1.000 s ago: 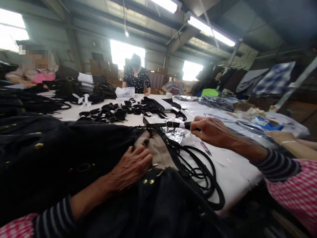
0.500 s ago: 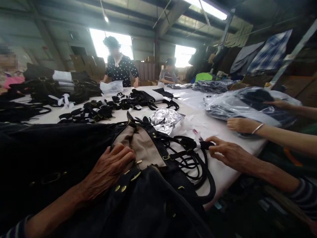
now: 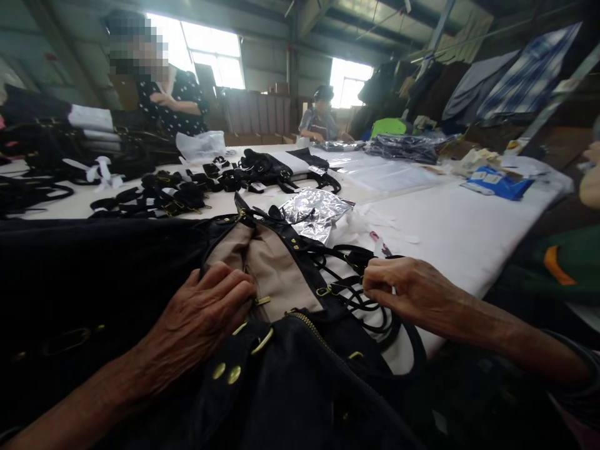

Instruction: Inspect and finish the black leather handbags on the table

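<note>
A black handbag with a beige lining, a brass zip and gold-coloured studs lies unzipped in front of me. My left hand rests over the edge of its opening, fingers bent onto the fabric and lining. To the right, my right hand is closed in a pinch on a black strap beside the bag; the fingertips partly hide what they grip. Looped black straps lie under and around that hand. Just beyond the opening sits crumpled silver foil.
Black straps with buckles and folded black bags lie on the white table. Stacked dark bags stand at left. A blue packet lies at right. Co-workers stand or sit beyond the table.
My right hand has moved left, closer to the bag, and its fingers have closed more. The plastic-wrapped pile and a co-worker's hands have left the right side. Another co-worker has folded their arms.
</note>
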`<move>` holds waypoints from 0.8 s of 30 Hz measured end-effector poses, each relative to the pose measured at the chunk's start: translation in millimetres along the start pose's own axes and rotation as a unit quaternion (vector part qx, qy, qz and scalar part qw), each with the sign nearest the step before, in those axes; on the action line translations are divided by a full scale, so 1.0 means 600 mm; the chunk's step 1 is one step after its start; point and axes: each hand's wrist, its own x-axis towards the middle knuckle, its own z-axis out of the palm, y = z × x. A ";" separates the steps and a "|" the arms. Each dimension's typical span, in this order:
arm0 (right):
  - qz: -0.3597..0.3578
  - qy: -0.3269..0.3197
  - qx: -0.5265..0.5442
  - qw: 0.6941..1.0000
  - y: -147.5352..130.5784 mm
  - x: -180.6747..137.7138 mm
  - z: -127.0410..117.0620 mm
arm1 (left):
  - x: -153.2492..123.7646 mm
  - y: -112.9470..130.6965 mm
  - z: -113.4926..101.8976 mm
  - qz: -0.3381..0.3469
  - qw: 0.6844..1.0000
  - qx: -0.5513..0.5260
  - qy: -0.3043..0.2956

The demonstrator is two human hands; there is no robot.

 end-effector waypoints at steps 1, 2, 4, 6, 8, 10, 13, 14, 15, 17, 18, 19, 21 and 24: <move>0.000 -0.006 -0.020 1.000 0.002 -0.001 -0.004 | 0.000 0.000 0.001 -0.001 1.000 0.003 -0.001; 0.002 -0.014 -0.036 0.999 0.003 -0.004 -0.008 | 0.000 -0.001 0.002 -0.001 1.000 0.006 -0.003; 0.007 -0.032 -0.059 0.998 0.002 -0.008 -0.016 | 0.000 -0.001 0.003 0.001 1.000 0.010 -0.004; 0.008 -0.047 -0.075 0.996 -0.003 -0.008 -0.020 | 0.001 -0.002 0.004 0.003 1.000 0.013 -0.006; 0.003 -0.057 -0.089 0.994 -0.010 -0.004 -0.022 | 0.001 -0.002 0.004 0.007 1.000 0.012 0.000; 0.010 -0.059 -0.106 0.993 -0.018 0.004 -0.021 | 0.001 -0.002 0.002 0.010 1.000 0.007 0.008; 0.035 -0.066 -0.088 0.993 -0.029 0.016 -0.018 | 0.001 -0.003 0.000 0.006 1.000 0.002 0.001; 0.038 -0.074 -0.056 0.995 -0.033 0.019 -0.016 | 0.001 -0.004 0.000 0.003 1.000 0.003 -0.005; 0.038 -0.081 -0.013 0.996 -0.036 0.021 -0.013 | 0.001 -0.005 0.000 0.000 1.000 0.004 -0.010; 0.041 -0.089 0.093 0.991 -0.036 0.026 -0.005 | 0.000 -0.008 0.002 -0.003 1.000 0.003 -0.016; 0.051 -0.094 0.149 0.983 -0.034 0.030 0.001 | -0.001 -0.010 0.003 -0.001 1.000 0.000 -0.014; 0.065 -0.104 0.203 0.971 -0.030 0.034 0.006 | -0.001 -0.011 0.004 0.002 1.000 -0.005 -0.012; 0.090 -0.141 0.298 0.940 -0.018 0.046 0.018 | -0.002 -0.014 0.006 0.006 1.000 -0.012 -0.011; 0.092 -0.191 0.378 0.902 0.000 0.064 0.029 | -0.003 -0.014 0.005 0.002 1.000 -0.012 -0.010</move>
